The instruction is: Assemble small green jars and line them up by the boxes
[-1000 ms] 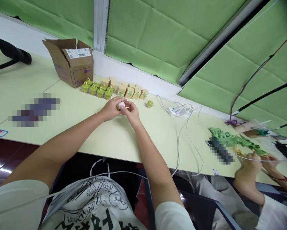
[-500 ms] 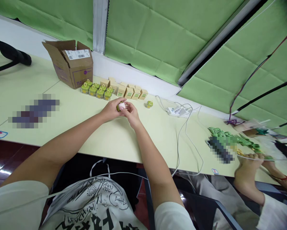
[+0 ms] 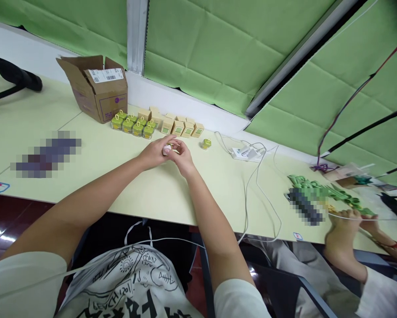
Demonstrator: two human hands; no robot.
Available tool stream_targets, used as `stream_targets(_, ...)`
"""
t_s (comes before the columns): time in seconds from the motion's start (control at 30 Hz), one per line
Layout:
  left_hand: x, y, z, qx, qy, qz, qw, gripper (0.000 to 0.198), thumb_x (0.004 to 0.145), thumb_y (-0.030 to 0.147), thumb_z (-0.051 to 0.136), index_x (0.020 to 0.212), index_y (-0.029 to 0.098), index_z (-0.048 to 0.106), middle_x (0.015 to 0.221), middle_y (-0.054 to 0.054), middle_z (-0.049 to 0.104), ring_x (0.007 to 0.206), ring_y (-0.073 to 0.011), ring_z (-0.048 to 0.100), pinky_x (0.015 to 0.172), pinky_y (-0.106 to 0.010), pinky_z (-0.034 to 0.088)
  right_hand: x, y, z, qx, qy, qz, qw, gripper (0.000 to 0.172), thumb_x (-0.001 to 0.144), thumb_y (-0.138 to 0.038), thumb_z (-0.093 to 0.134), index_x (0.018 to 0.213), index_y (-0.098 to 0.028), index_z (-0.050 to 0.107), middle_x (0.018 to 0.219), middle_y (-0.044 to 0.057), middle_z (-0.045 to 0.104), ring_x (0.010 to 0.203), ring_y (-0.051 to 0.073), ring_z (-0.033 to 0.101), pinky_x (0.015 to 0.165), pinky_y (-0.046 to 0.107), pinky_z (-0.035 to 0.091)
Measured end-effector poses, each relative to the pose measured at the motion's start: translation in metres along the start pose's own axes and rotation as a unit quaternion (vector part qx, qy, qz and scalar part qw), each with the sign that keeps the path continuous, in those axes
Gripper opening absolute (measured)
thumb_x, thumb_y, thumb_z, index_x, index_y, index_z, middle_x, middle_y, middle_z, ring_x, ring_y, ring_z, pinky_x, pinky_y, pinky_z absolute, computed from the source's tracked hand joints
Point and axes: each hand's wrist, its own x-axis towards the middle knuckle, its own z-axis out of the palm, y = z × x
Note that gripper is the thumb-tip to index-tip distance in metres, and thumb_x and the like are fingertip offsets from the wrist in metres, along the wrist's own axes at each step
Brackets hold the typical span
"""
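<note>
I have my left hand (image 3: pixel 154 153) and right hand (image 3: pixel 182 160) together low over the tabletop (image 3: pixel 102 145). The fingers of both are closed on a small pale piece (image 3: pixel 167 149) that sits between them, mostly hidden. Just beyond it stand a cluster of green jars (image 3: pixel 133 125) and a row of tan boxes (image 3: pixel 180 127), with one lone green jar (image 3: pixel 206 143) to the right, a cardboard box (image 3: pixel 97 90) to the left, and a co-worker's hand (image 3: pixel 344 225) at the far right edge.

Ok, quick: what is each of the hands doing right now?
Left hand: closed around a small pale item.
Right hand: closed on the same item, from the other side.
</note>
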Motion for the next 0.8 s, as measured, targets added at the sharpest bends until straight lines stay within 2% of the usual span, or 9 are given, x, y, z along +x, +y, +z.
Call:
stream_targets(0.2, 0.0002, 0.0032, -0.0010, 0.020, -0.003, -0.031, 0.999, 0.064, 0.087, 0.033, 0.070, 0.148, 0.022, 0.054, 0.135, -0.009, 0.073, 0.118, -0.0258, 0.073, 0.101, -0.037, 0.057, 0.0001, -0.0008, -0.0034, 0.026, -0.013, 0.018, 0.999, 0.059, 0.068, -0.052, 0.094, 0.114, -0.028, 0.066, 0.110, 0.001, 0.074, 0.099, 0.017, 0.071, 0.082, 0.029, 0.063)
stream_targets(0.5, 0.0012, 0.0072, -0.0029, 0.018, -0.006, -0.034, 0.999, 0.070, 0.084, 0.026, 0.072, 0.151, 0.023, 0.051, 0.136, -0.010, 0.072, 0.120, -0.0265, 0.071, 0.104, -0.039, 0.056, -0.0014, -0.0047, -0.0011, 0.038, -0.003, 0.029, 0.999, 0.056, 0.069, -0.050, 0.092, 0.113, -0.027, 0.066, 0.104, 0.001, 0.075, 0.098, 0.018, 0.072, 0.085, 0.032, 0.064)
stream_targets(0.7, 0.0009, 0.0061, -0.0014, 0.046, -0.007, -0.028, 0.999, 0.064, 0.084, 0.020, 0.070, 0.147, 0.018, 0.055, 0.139, -0.012, 0.069, 0.124, -0.0260, 0.069, 0.107, -0.038, 0.055, -0.0007, -0.0036, -0.0011, 0.039, -0.004, 0.037, 0.999, 0.056, 0.070, -0.050, 0.091, 0.114, -0.027, 0.066, 0.102, 0.001, 0.075, 0.099, 0.019, 0.072, 0.085, 0.032, 0.063)
stream_targets(0.8, 0.0010, 0.0018, -0.0002, 0.053, -0.007, -0.002, 0.999, 0.058, 0.087, 0.022, 0.070, 0.143, 0.017, 0.057, 0.137, -0.013, 0.069, 0.125, -0.0263, 0.068, 0.109, -0.039, 0.054, -0.0012, -0.0032, 0.0009, 0.028, -0.002, 0.036, 0.999, 0.057, 0.068, -0.052, 0.091, 0.113, -0.026, 0.065, 0.102, 0.000, 0.073, 0.096, 0.018, 0.071, 0.083, 0.031, 0.062)
